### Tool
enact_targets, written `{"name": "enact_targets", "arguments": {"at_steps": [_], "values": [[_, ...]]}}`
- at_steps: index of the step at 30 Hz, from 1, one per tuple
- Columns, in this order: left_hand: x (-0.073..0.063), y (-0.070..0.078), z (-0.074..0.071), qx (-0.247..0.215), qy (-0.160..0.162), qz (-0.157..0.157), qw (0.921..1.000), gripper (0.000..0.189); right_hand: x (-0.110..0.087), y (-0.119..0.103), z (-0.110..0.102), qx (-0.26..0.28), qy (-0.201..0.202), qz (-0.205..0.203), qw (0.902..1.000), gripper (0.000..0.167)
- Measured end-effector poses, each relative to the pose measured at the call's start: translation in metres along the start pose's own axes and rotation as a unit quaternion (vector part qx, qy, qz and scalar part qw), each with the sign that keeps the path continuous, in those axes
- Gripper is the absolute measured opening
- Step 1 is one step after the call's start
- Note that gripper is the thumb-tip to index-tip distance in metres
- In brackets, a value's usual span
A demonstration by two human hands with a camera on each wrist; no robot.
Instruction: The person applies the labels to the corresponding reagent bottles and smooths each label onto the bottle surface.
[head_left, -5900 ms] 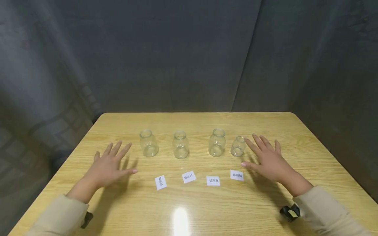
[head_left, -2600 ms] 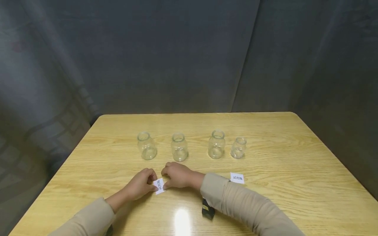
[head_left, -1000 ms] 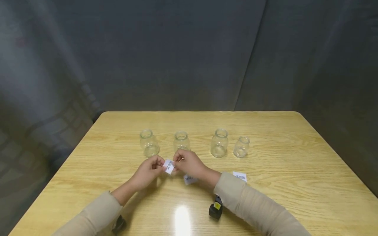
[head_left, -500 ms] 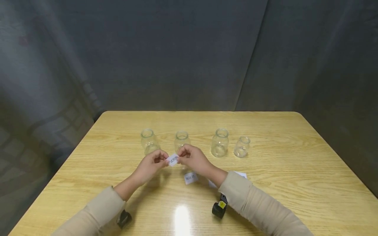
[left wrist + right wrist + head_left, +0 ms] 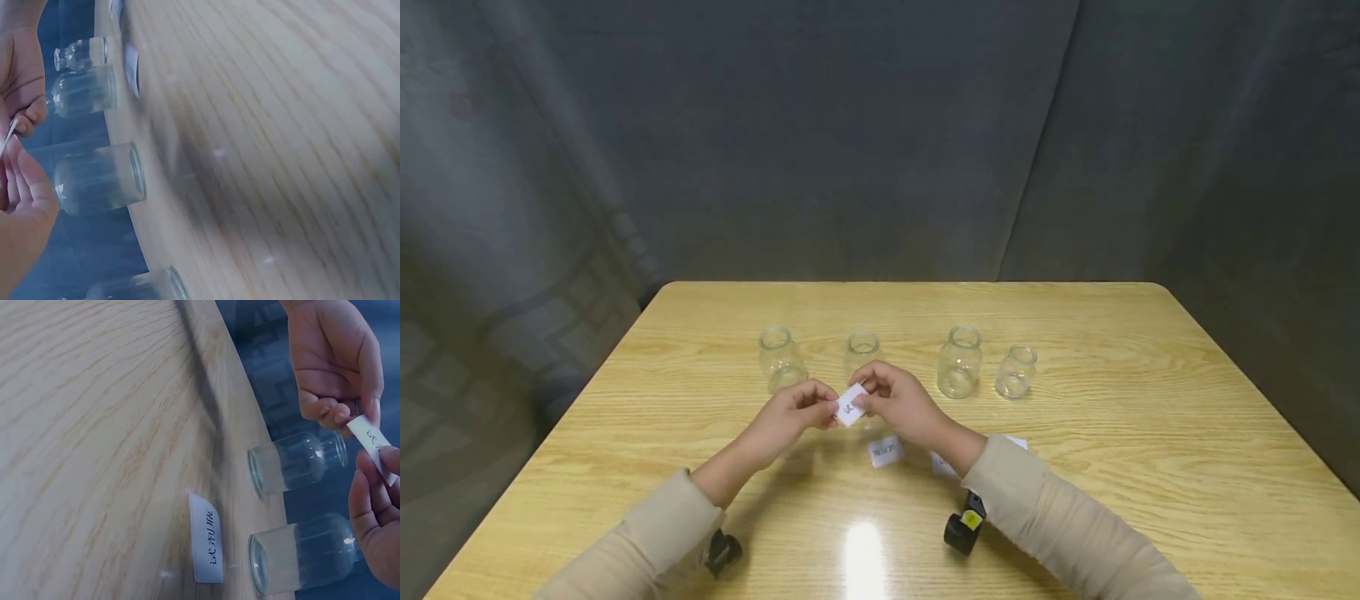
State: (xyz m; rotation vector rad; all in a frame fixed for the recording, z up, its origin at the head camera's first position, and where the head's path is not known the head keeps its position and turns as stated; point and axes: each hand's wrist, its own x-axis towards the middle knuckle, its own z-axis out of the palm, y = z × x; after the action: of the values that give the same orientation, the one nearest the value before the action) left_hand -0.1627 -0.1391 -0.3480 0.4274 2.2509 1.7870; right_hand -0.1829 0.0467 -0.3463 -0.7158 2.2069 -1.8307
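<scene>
Card (image 5: 849,408), thin and white, is pinched by curled left hand (image 5: 788,418) and right hand (image 5: 904,410). A rounded glass jar (image 5: 959,364) stands at its two o'clock.

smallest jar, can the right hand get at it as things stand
Probably yes: nothing seems to stand between the right hand and the smallest jar. The hand pinches a white label though, so it would likely leave that to the left hand first.
</scene>
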Motion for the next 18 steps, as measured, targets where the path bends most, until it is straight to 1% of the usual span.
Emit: {"name": "enact_targets", "arguments": {"at_steps": [5, 10, 15, 18], "values": [[-0.0001, 0.0011, -0.0033, -0.029, -0.03, 0.009, 0.9991, 0.023, -0.0002, -0.001, -0.003, 0.013, 0.001, -0.004, 0.9999, 0.019], [-0.0006, 0.0016, -0.0036, -0.045, -0.048, 0.015, 0.9977, 0.023, -0.0019, 0.0002, -0.0043, 0.03, -0.004, -0.004, 0.9995, 0.019], [-0.0008, 0.001, -0.0039, -0.049, -0.059, 0.011, 0.997, 0.024, -0.0033, 0.0018, -0.0055, 0.05, -0.016, -0.003, 0.9986, 0.021], [-0.0011, 0.0004, -0.0045, -0.044, -0.067, 0.013, 0.9967, 0.025, -0.0039, 0.0018, -0.0066, 0.058, -0.024, 0.003, 0.998, 0.022]]}}
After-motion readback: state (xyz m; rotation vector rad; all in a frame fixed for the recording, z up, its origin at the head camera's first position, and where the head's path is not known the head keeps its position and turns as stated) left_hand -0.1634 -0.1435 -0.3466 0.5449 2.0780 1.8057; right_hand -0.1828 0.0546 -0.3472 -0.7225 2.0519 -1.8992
